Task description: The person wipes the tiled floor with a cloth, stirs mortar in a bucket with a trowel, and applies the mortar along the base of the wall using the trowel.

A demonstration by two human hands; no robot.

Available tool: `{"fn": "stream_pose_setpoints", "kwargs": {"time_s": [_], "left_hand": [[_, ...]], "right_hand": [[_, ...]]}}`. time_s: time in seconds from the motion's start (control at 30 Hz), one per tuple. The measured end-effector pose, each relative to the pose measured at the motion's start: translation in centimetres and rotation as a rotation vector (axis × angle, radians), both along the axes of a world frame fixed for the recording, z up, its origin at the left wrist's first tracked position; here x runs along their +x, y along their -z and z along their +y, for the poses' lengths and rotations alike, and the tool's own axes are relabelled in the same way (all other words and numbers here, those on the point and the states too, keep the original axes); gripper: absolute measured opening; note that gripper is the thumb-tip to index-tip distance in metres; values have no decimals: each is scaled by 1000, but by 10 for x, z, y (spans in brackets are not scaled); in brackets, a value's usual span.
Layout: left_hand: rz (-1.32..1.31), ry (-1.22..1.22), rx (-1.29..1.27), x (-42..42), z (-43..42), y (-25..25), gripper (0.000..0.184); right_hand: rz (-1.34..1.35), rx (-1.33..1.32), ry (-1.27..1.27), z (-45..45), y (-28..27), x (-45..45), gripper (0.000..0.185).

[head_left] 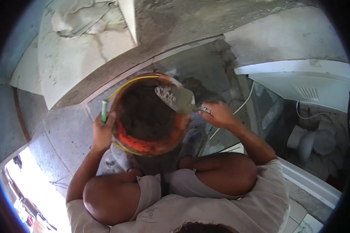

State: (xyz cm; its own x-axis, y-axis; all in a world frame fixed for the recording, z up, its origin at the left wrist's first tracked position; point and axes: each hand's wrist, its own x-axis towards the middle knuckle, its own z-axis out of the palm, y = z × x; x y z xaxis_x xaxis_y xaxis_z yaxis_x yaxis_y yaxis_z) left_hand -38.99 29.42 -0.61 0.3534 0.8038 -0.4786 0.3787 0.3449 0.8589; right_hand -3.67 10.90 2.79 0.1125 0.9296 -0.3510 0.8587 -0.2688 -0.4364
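An orange bucket [128, 139] with a mortar-smeared rim stands between my feet, part filled with dark grey mortar [144, 110]. My left hand [102, 134] is closed at the bucket's left side, on the lower end of the green grip [104, 110] of its yellow handle. In my right hand [218, 114] is a trowel [184, 101], held by its handle. The trowel's blade lies over the right part of the bucket's mouth, with a patch of pale mortar [165, 95] on it. Whether the blade touches the rim I cannot tell.
Large pale panels [77, 58] with a crumpled cloth [81, 17] lie at upper left. Grey tiled floor [66, 130] surrounds the bucket. A white cord [243, 105] runs down past my right arm. On the right are a white vented panel [305, 87] and grey pipe fittings [313, 139].
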Motion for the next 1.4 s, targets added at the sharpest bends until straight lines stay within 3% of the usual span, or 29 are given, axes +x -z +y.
{"fn": "stream_pose_setpoints", "kwargs": {"time_s": [0.17,0.33,0.47,0.53,0.57,0.63,0.67,0.7,0.73,0.8,0.87,1.03,1.17,1.23,1.4], "left_hand": [[56,-50,-25,-23,11,21,21],[76,-54,-42,-33,16,30,23],[25,-113,-113,-33,17,32,23],[59,-130,-98,-30,16,32,24],[59,-118,-97,-32,17,34,26],[48,-126,-95,-33,16,36,27],[38,-133,-91,-33,16,36,27],[46,-130,-91,-32,16,34,28],[48,-133,-89,-31,16,36,28],[2,-147,-71,-31,16,38,28],[73,-115,-57,-26,19,30,29],[91,-108,-53,-34,17,38,28],[15,-121,-99,-26,14,30,27],[0,-194,-106,-22,13,31,27],[12,-134,-116,-26,16,32,23]], "right_hand": [[85,13,169,-26,13,31,28],[-423,134,291,-31,42,96,31],[-480,-4,249,-10,-8,90,34],[16,-144,144,3,-42,82,34],[18,-151,143,2,-41,86,34],[904,-443,342,7,-35,98,23],[906,-445,337,10,-28,105,23],[919,-394,623,12,-15,114,21],[920,-337,908,15,1,124,19],[432,-83,793,24,51,197,26],[384,64,696,16,25,209,24],[289,26,652,-20,37,206,27],[317,-17,744,-14,95,223,28],[387,-16,791,1,108,229,28],[261,-29,751,23,125,241,31]]}}
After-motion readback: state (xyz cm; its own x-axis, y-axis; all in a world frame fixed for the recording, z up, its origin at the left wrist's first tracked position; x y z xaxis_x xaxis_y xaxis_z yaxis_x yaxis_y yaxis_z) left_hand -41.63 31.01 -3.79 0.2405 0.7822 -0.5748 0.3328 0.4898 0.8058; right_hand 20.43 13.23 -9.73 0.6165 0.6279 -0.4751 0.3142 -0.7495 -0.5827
